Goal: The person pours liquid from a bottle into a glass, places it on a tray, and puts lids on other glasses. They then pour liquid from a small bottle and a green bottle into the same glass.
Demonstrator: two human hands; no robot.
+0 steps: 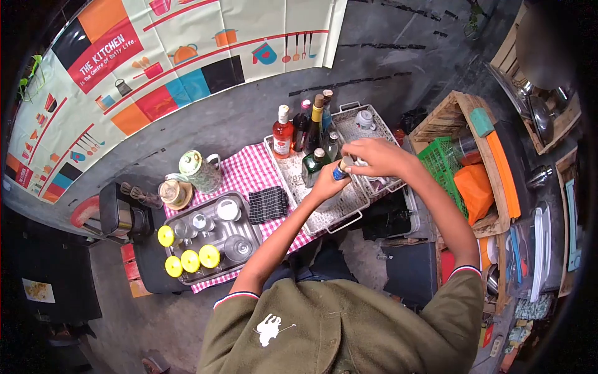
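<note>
My left hand (328, 183) is wrapped round the neck of a bottle (338, 174) with a blue band and a tan cork-like stopper (346, 162). The bottle's body is mostly hidden below the hand. My right hand (375, 157) reaches over from the right, its fingers closed at the stopper. Beside my left hand, a green square bottle (315, 163) stands in the whitish metal tray (324, 218). Behind it are a pink-red bottle (283, 134), a dark bottle (301, 124) and a yellow-necked bottle (316, 118).
A second tray (351, 129) holds a white cup (365, 119). To the left, a grey tray (252, 234) carries glasses and yellow-lidded jars (209, 256). A folded dark cloth (268, 204) and a floral jug (199, 171) are nearby. A wooden crate shelf (458, 112) stands right.
</note>
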